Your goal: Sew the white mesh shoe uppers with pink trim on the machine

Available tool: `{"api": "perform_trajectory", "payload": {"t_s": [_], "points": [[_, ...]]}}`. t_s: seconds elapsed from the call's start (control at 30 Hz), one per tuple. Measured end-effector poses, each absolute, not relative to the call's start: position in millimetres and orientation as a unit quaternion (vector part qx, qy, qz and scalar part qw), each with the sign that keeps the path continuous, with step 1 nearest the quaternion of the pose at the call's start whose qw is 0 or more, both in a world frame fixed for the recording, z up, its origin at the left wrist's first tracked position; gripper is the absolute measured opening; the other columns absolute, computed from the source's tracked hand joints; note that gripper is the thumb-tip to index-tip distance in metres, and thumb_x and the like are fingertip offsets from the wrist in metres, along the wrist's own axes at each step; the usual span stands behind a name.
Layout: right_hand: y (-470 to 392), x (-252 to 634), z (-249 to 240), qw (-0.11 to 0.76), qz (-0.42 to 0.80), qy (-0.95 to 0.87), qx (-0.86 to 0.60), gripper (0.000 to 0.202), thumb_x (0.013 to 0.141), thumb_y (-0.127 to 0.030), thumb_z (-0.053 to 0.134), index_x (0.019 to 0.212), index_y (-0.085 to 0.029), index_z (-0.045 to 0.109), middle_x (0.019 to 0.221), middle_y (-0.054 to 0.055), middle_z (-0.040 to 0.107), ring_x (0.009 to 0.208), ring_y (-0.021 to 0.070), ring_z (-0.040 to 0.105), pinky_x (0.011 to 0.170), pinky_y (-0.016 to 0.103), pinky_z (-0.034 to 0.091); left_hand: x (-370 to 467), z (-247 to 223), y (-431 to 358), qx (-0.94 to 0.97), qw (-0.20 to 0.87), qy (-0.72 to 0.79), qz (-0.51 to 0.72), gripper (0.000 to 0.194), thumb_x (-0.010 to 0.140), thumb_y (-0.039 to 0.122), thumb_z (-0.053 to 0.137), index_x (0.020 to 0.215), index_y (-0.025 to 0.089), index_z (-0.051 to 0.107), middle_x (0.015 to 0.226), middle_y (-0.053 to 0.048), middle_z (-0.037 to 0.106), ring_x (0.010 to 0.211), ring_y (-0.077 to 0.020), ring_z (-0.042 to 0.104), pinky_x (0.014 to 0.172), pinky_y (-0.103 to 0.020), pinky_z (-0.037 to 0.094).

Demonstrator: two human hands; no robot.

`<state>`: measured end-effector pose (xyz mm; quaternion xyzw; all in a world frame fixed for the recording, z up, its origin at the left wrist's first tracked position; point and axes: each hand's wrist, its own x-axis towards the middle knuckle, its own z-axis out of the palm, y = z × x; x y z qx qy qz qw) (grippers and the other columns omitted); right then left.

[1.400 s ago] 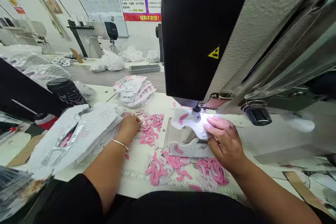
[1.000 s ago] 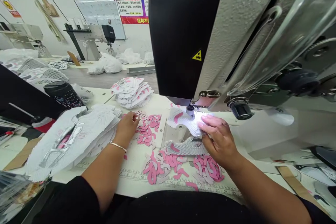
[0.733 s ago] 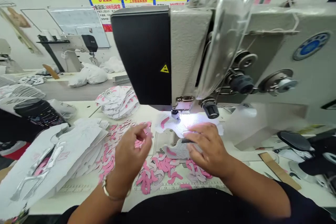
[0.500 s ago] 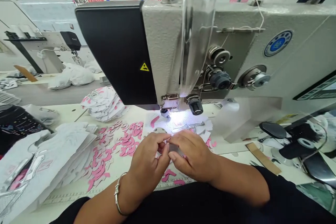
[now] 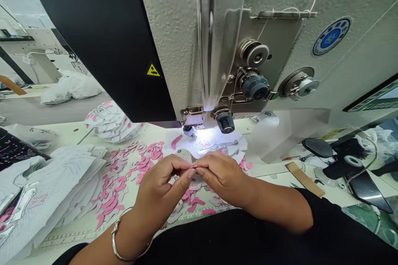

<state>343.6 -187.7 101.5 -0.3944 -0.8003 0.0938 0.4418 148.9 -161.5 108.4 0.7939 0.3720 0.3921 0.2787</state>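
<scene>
Pinching a small piece (image 5: 194, 167), probably pink, with left hand (image 5: 163, 188) and right hand (image 5: 228, 178), near white fabric (image 5: 214, 137) under a sewing machine (image 5: 174, 45).

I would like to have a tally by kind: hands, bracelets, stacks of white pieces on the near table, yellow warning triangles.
Hands: 2 (left hand, right hand)
Bracelet: 1
Stacks of white pieces: 2 (nearer stack, farther stack)
Yellow warning triangle: 1
Total: 6
</scene>
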Motion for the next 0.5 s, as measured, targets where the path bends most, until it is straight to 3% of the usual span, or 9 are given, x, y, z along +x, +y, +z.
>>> {"api": "perform_trajectory", "payload": {"t_s": [0.13,0.23,0.37,0.5], "points": [[-182,351,100,0.493,-0.014,-0.780,-0.384,0.006,0.097,-0.020,0.055,0.101,-0.020,0.060,0.088,0.003,0.070,0.081,0.0163,0.065,0.075,0.031,0.053,146,125,-149,0.758,0.287,0.441,0.385,0.021,0.088,0.043,0.065,0.086,0.023,0.067,0.078,0.000,0.066,0.071,-0.0153,0.063,0.066,-0.029,0.049],[-173,359,98,0.501,-0.128,-0.759,-0.395,0.018,0.090,-0.012,0.060,0.107,-0.019,0.060,0.100,0.009,0.070,0.096,0.0219,0.064,0.086,0.040,0.053,147,141,-132,0.764,0.220,0.461,0.394,0.028,0.081,0.051,0.071,0.083,0.024,0.072,0.089,-0.002,0.068,0.082,-0.0193,0.064,0.070,-0.032,0.049],[-162,365,91,0.445,-0.124,-0.784,-0.415,0.026,0.087,-0.014,0.060,0.112,-0.020,0.058,0.115,0.011,0.068,0.110,0.0248,0.062,0.096,0.045,0.050,154,146,-111,0.789,0.194,0.458,0.362,0.030,0.079,0.054,0.071,0.079,0.023,0.073,0.091,-0.004,0.069,0.090,-0.0239,0.064,0.077,-0.036,0.050],[-158,366,84,0.435,-0.133,-0.792,-0.406,0.028,0.085,-0.020,0.062,0.113,-0.021,0.057,0.120,0.012,0.068,0.117,0.0261,0.061,0.101,0.047,0.048,162,139,-96,0.789,0.228,0.478,0.311,0.029,0.080,0.052,0.070,0.084,0.023,0.073,0.086,-0.003,0.070,0.081,-0.0218,0.063,0.074,-0.036,0.048]]}}
